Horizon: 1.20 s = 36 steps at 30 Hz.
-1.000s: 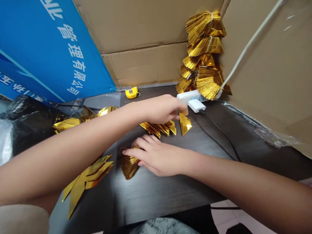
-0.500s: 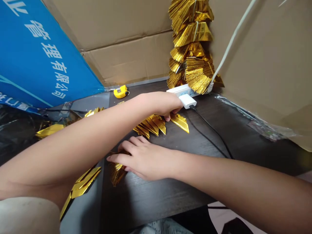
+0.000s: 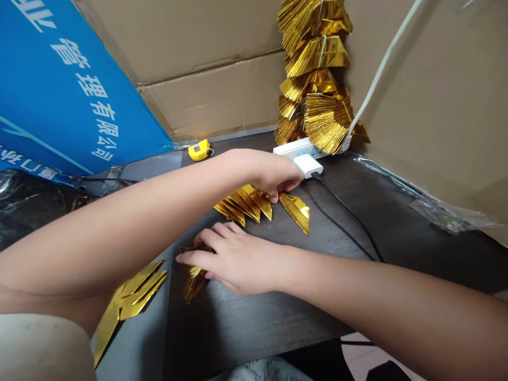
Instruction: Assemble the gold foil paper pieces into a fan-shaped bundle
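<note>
Folding mid-run: left hand [image 3: 273, 177] pinches a gold foil piece [image 3: 296, 209] on the table [image 3: 278, 312]; right hand [image 3: 234, 259] presses flat on a folded stack [image 3: 192, 278]. Tied bundles [image 3: 317, 79] finished; loose sheets [image 3: 127, 299] remain.

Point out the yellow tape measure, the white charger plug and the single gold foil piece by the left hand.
Yellow tape measure [image 3: 199, 150], head view, middle of its case.
White charger plug [image 3: 308, 165], head view, its top face.
Single gold foil piece [image 3: 297, 210], head view, its middle.

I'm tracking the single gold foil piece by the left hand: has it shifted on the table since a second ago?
Yes. The single folded gold foil piece stood upright beneath the white plug; now it lies flat, pointing right, with the left hand on it.
</note>
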### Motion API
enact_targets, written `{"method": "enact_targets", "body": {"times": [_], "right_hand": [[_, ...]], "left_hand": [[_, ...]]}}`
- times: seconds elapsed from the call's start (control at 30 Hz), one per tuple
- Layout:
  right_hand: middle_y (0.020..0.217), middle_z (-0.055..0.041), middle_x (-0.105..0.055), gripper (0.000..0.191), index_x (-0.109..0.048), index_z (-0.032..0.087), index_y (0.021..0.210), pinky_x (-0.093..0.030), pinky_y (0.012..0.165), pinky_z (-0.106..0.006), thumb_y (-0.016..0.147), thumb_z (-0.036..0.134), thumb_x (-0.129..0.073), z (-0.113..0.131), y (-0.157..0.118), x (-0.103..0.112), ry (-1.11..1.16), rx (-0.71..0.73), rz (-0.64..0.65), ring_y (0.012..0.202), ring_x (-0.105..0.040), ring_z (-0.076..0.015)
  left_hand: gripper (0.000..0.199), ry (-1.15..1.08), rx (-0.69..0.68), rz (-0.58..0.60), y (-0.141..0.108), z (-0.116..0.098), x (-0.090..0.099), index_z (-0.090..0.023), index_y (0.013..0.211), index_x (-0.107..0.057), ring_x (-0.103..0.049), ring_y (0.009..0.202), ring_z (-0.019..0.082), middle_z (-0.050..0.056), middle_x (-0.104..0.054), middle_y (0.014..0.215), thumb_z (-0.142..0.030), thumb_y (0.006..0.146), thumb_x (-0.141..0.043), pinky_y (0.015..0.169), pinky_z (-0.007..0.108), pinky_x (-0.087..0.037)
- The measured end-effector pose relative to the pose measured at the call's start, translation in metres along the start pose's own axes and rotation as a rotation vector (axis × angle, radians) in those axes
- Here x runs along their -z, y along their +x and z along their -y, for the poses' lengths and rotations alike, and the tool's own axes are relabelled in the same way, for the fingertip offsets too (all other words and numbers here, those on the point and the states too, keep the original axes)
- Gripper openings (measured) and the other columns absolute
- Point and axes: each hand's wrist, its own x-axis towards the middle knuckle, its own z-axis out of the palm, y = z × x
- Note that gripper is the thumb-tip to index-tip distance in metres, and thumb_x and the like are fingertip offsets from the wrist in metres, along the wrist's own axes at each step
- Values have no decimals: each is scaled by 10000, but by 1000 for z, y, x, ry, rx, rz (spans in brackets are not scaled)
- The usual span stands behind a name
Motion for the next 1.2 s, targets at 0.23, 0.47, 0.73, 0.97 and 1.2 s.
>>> {"method": "enact_targets", "body": {"times": [0.23, 0.47, 0.73, 0.97, 1.2], "right_hand": [[1249, -119, -564, 469, -491, 222, 1484, -468, 911, -471, 1016, 237, -518, -1, 0, 0, 13, -1, 0, 1058, -494, -294], [1271, -126, -564, 475, -485, 218, 1490, -456, 943, -484, 1015, 220, -513, -1, 1, -1, 40, 1, 1, 1132, -496, -311], [1265, -127, -562, 474, -489, 221, 1485, -453, 962, -490, 1012, 221, -520, -1, 1, 0, 44, -6, 19, 1137, -490, -310], [1236, -141, -563, 471, -485, 218, 1489, -477, 929, -491, 1019, 237, -503, -1, 0, 3, 11, -3, 23, 1048, -497, -299], [1245, -135, -557, 468, -481, 217, 1493, -478, 907, -481, 1027, 258, -501, 0, 0, 0, 14, 3, 9, 1042, -489, -300]], "left_hand": [[506, 123, -11, -40, 0, -16, -2, -159, 1167, -634, -596, 888, 187, 78, -688, 1096, -420, 765, -796, 718, 274, -391], [387, 82, 163, -96, 6, -23, -18, -166, 1084, -679, -610, 893, 190, 68, -705, 1075, -434, 815, -756, 696, 264, -381], [449, -51, 165, -128, -6, -32, -22, -155, 1156, -575, -557, 870, 163, 55, -662, 1099, -315, 788, -778, 689, 255, -350], [376, -273, 35, -352, -35, -20, 15, -153, 1085, -633, -577, 979, 197, 30, -621, 955, -300, 757, -745, 806, 280, -388], [319, -223, 313, -164, -53, 12, 23, -181, 969, -742, -589, 785, 153, 10, -689, 829, -375, 716, -751, 719, 269, -385]]}}
